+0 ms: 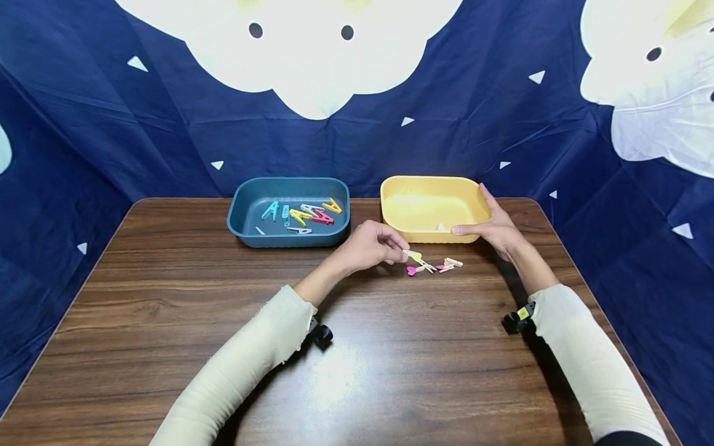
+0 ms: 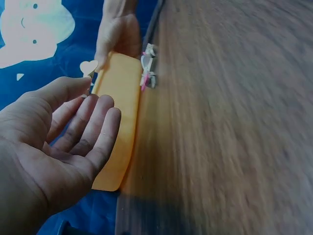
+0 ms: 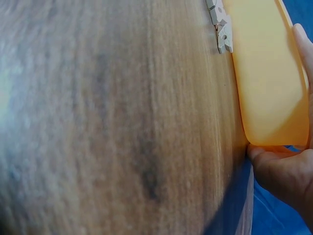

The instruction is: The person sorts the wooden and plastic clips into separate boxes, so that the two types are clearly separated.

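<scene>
My left hand [image 1: 375, 246] pinches a small wooden clothespin with a pale yellow heart [image 2: 88, 67] between thumb and fingertips, just in front of the yellow bin. The heart sticks out past the thumb in the left wrist view; the other fingers are loosely bent. My right hand [image 1: 498, 230] grips the near right corner of the yellow bin [image 1: 426, 236], thumb on the front wall and fingers along the right side. Inside the bin, a small whitish piece [image 1: 440, 227] shows near the front. Several mini clothespins [image 1: 449, 265] lie on the table before it, one with a pink heart [image 1: 411, 271].
To the left of the yellow bin stands a dark blue bin [image 1: 287, 240] with several larger plastic clothespins [image 1: 321, 216] in teal, yellow, red, white and grey. Both bins sit at the back of the wooden table [image 1: 223, 310], against a blue cloth backdrop [image 1: 334, 142].
</scene>
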Demonstrator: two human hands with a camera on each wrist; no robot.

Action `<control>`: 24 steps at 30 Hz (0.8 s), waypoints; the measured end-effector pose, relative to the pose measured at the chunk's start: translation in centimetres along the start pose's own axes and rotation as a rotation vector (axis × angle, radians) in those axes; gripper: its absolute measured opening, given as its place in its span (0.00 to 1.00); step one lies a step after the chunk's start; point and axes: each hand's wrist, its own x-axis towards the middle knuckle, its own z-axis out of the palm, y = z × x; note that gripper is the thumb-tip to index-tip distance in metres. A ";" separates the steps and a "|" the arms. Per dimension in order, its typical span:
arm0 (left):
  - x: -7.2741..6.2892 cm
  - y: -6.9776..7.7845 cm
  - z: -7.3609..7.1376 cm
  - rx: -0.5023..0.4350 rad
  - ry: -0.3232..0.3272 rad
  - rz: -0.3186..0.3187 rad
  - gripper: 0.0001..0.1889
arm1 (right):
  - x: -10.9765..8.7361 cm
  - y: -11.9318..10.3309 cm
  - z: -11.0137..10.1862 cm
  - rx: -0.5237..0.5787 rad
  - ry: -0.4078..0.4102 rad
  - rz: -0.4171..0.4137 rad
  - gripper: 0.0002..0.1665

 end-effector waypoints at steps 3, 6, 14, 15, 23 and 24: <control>0.3 0.2 0.1 -0.028 0.015 0.010 0.06 | 0.1 0.0 0.0 -0.003 0.003 -0.001 0.88; 0.6 0.5 0.3 -0.064 0.034 0.018 0.07 | 0.2 0.0 0.0 -0.002 0.003 -0.007 0.87; 1.4 1.2 1.1 -0.176 0.069 0.042 0.07 | 0.2 0.0 -0.1 0.003 0.007 -0.008 0.87; 1.5 1.2 1.2 -0.185 0.072 0.042 0.06 | 0.2 0.0 -0.1 0.000 0.006 -0.009 0.87; 2.2 1.6 1.8 -0.244 0.104 0.050 0.08 | -0.1 0.0 0.1 -0.006 0.003 -0.008 0.87; 2.3 1.7 1.9 -0.255 0.112 0.052 0.08 | -0.1 0.0 0.1 -0.008 0.002 -0.007 0.87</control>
